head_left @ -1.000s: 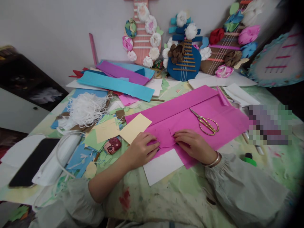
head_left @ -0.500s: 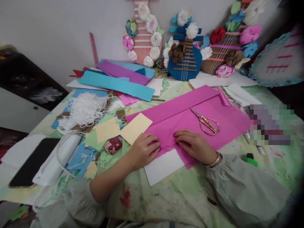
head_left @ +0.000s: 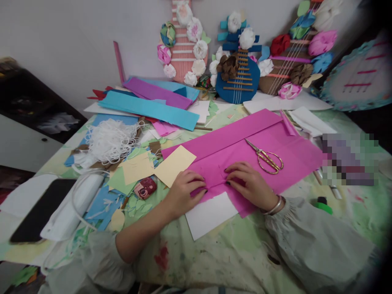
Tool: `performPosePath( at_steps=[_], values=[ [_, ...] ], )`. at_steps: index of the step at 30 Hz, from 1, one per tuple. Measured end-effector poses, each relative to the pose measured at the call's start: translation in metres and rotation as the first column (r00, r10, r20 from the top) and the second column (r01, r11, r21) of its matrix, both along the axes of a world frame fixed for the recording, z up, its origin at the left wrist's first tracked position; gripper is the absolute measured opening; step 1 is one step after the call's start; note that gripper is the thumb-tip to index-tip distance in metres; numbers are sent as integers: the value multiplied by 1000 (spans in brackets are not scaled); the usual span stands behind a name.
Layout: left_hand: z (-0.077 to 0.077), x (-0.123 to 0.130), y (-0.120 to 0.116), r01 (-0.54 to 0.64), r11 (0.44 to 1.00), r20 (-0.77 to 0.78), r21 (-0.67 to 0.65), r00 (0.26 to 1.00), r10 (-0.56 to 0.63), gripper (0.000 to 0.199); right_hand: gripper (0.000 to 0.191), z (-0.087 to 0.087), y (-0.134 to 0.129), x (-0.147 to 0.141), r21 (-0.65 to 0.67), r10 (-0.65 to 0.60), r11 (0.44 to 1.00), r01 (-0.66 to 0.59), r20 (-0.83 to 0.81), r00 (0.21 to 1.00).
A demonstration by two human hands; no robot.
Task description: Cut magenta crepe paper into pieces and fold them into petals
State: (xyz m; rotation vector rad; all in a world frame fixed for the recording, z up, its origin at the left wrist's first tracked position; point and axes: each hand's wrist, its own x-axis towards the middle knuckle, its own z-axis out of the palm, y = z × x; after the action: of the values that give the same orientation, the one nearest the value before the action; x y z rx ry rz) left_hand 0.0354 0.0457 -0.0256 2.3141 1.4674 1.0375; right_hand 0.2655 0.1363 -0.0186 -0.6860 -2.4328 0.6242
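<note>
My L fingers (head_left: 193,178) & R fingers (head_left: 241,174) pinch opp. sides of the pink piece (head_left: 212,178) btwn them; its edges are hard to tell vs. the pink sheet (head_left: 301,163) underneath. Best pull lightly, evenly.

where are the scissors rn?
Head view, right of centre: the scissors lie on the pink paper, just beyond the right hand, blade tips pointing up and left in the picture.

Tangled white cord (head_left: 110,141), black phone (head_left: 43,210) lying flat; flower-trimmed blue lute (head_left: 253,78) upright before a grey wall (head_left: 73,36)
</note>
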Motion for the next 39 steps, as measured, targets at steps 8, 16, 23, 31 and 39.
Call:
performPosePath(
  at_steps=[8,16,23,31,39],
  values=[
    [3,5,4,-66,995,39,-78,997,69,5,6,1,-1,-3,-60,-53,997,55,40,998],
    [3,5,6,-96,984,98,-148,989,111,7,7,1,0,-4,-95,-80,992,85,57,995],
    [4,5,7,-119,972,129,-205,981,148,7,7,1,0,-6,-103,-87,990,93,60,994],
    [4,7,7,-145,972,104,-186,981,167,6,9,0,-1,-9,-84,-121,989,124,41,992],
    [6,10,8,-188,960,37,-205,979,200,7,8,2,-1,-11,-75,-123,989,127,52,991]
  ],
)
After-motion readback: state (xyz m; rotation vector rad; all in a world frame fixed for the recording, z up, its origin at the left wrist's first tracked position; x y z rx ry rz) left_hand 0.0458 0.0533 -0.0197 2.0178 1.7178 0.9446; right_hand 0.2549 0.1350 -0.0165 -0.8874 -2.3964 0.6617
